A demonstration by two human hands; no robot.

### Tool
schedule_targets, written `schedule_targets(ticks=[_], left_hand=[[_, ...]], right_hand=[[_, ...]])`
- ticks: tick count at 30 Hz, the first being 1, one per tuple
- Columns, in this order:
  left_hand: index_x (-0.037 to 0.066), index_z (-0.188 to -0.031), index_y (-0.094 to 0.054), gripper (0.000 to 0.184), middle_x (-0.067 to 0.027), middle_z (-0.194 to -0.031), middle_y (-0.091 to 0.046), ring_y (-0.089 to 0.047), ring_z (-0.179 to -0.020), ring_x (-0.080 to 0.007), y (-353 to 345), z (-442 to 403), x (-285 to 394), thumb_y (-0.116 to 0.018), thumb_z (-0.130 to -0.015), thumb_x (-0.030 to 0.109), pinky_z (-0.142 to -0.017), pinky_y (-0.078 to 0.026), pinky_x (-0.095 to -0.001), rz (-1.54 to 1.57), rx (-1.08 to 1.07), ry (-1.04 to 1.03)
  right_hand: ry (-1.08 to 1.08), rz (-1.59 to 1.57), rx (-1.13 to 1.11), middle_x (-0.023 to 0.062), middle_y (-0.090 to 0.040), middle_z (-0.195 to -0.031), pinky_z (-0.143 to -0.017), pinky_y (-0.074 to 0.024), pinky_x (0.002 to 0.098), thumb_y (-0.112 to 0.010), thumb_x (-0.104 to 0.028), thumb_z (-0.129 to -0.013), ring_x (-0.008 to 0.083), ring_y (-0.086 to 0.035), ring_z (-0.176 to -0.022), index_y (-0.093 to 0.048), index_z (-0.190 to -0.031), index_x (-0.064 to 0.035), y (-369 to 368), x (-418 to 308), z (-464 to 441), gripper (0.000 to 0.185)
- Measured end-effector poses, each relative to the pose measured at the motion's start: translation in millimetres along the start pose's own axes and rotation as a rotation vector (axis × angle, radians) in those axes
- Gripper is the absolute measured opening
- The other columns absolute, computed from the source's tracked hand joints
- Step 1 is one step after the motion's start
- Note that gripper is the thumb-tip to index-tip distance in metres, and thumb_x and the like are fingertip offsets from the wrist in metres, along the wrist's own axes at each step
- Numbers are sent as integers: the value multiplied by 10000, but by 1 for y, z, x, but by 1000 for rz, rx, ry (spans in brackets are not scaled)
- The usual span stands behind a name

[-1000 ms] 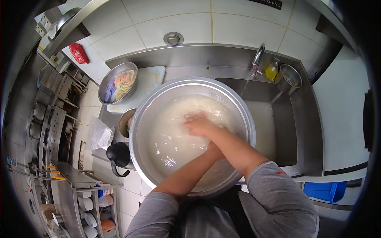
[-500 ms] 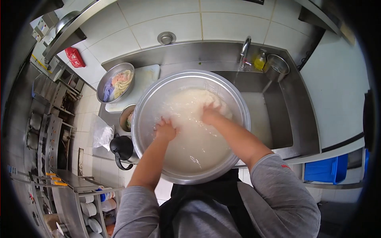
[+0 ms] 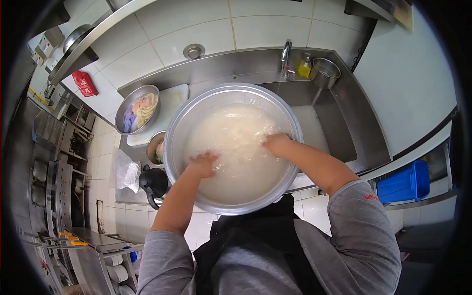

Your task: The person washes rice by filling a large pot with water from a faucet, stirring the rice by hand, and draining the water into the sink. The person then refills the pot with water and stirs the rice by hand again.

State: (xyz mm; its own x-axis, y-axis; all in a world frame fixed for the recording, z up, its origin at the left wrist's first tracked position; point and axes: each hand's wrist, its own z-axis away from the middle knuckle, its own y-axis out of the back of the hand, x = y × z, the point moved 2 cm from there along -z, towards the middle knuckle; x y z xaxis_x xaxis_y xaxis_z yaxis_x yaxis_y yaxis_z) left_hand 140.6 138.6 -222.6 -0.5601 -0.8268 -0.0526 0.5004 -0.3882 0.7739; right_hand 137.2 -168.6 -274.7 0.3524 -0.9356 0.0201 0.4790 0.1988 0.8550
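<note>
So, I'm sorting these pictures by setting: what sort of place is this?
Most likely a commercial kitchen. The signs are a stainless-steel sink built into a long counter, a very large metal basin full of cloudy liquid, and stacked white dishes on a rack.

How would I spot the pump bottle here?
Find the sink, right of the big round basin. Along its back edge, the bottle stands between the tap and a metal pot; its bright yellow sets it apart from both.

Nothing legible (red sleeve lettering [image 3: 371, 197] included)
</note>
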Motion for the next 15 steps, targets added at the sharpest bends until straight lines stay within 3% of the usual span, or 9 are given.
schedule_targets(ticks=[1,2,4,5,7,9,12,14,15], left_hand=[[281,-1524,-179,862,-101,-1598,-125,-220,-1444,-316,3,9,-6,-664,-828,436,-1071,-266,-657,99,-106,138],[281,-1524,-179,862,-101,-1598,-125,-220,-1444,-316,-6,8,-10,-664,-828,436,-1071,-266,-657,94,-103,137],[177,-1499,-277,801,-130,-1531,-321,-380,-1374,-295,-38,1,-17,-663,-824,369,-1044,-372,-570,41,-70,215],[177,-1499,-277,801,-130,-1531,-321,-380,-1374,-295,-45,0,-14,-663,-824,369,-1044,-372,-570,38,-64,218],[89,-1364,-505,614,-140,-1354,-549,-552,-1228,-285,-59,-6,4,-654,-818,327,-990,-459,-462,-82,-176,188],[88,-1178,-668,424,-130,-1182,-663,-639,-1103,-271,-43,21,38,-646,-820,313,-945,-497,-392,-11,-137,163],[97,-1102,-708,348,-158,-1177,-655,-631,-1104,-292,-25,43,88,-606,-828,287,-913,-511,-405,-70,-204,12],[94,-1093,-710,346,-170,-1161,-658,-639,-1083,-309,-29,40,104,-577,-826,270,-895,-516,-406,-43,-192,-38],[99,-1113,-698,343,-168,-1166,-656,-634,-1089,-307,-36,31,107,-584,-835,263,-902,-514,-407,1,-161,-106]], right_hand=[[-5,-2,3,79,-374,-1509,-1014,-355,584,-575,-231,-881,282,-436,-1326,-485,-1396,-277,4,-5,6,525],[-72,113,-89,76,-458,-1437,-982,-383,574,-600,-263,-869,296,-489,-1269,-525,-1357,-240,11,-13,16,495],[-140,224,-178,73,-543,-1365,-950,-410,563,-625,-295,-857,311,-541,-1212,-566,-1319,-204,8,-29,22,475],[-230,306,-301,73,-586,-1302,-935,-420,550,-644,-320,-841,310,-553,-1193,-600,-1278,-203,-3,-35,17,455],[-323,389,-419,73,-630,-1239,-920,-429,537,-663,-344,-824,309,-564,-1174,-634,-1237,-202,-16,-51,16,438],[-367,321,-684,49,-645,-1227,-904,-436,565,-666,-358,-813,338,-576,-1142,-666,-1197,-213,-24,-79,22,411],[-202,307,-743,48,-677,-1159,-866,-472,553,-668,-321,-813,333,-622,-1061,-712,-1115,-200,-35,-123,30,328],[-6,233,-494,84,-690,-1108,-829,-499,504,-604,-222,-840,302,-646,-1002,-729,-1049,-122,-53,-145,12,263],[-5,232,-494,84,-690,-1108,-829,-499,504,-604,-222,-840,302,-646,-1002,-729,-1049,-122,-54,-147,11,263]])
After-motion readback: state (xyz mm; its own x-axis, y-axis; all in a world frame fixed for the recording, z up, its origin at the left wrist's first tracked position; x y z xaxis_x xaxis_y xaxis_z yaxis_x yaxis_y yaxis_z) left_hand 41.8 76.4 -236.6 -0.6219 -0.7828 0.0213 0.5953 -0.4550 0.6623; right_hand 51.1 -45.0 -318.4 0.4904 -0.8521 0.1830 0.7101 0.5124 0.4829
